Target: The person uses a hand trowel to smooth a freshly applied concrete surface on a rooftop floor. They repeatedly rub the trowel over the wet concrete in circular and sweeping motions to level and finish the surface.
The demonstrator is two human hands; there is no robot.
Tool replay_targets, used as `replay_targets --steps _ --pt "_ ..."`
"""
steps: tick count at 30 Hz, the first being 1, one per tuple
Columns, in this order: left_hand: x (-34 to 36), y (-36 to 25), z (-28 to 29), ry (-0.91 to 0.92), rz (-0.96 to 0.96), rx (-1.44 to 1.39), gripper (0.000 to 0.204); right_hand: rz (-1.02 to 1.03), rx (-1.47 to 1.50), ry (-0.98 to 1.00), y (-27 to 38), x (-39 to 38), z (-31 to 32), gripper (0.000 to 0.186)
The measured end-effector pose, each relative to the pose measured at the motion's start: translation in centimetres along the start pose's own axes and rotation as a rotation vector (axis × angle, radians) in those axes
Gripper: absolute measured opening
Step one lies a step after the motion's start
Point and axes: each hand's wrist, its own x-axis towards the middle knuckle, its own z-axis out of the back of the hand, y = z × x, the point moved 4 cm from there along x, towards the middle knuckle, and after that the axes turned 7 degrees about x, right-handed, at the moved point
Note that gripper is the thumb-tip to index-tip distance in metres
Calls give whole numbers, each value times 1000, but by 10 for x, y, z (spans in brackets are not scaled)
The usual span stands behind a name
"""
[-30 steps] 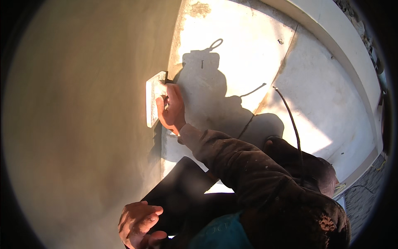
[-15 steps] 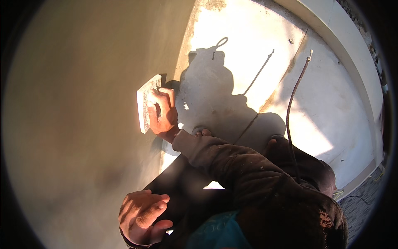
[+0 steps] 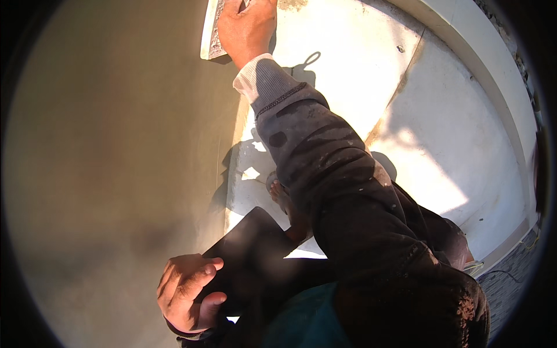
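My right hand (image 3: 248, 29) grips a pale, flat hand float (image 3: 210, 32) against the smooth tan-grey plastered surface (image 3: 116, 127), near that surface's right edge at the top of the view. The float is partly cut off by the frame and covered by my fingers. My left hand (image 3: 185, 290) is at the lower left beside my dark-clad leg (image 3: 249, 238), with curved fingers apart and no object visible in them. My right sleeve lies across much of the middle of the view.
A pale, sunlit floor (image 3: 435, 122) with seams, stains and shadows spreads to the right, bounded by a raised white curb (image 3: 470, 58). My bare foot (image 3: 278, 194) shows beside the plastered surface's edge. A grey textured surface (image 3: 505, 278) lies beyond the curb at lower right.
My right hand and the float have moved up toward the top edge, my forearm stretching out after them. My left hand has shifted slightly left and up. The cord seen earlier no longer shows clearly.
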Motion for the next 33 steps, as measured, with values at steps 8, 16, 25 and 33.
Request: replay_targets --steps 8,16,25,33 --pt "7 -12 3 -35 -86 52 39 67 79 90 45 -41 -22 27" --pt "19 -17 4 62 -73 120 38 -158 93 81 7 -65 -8 32" --pt "30 -32 4 45 -91 125 32 -104 10 -10 1 55 -3 31" --pt "-10 -50 43 -223 48 297 22 -131 165 145 93 37 -31 41"
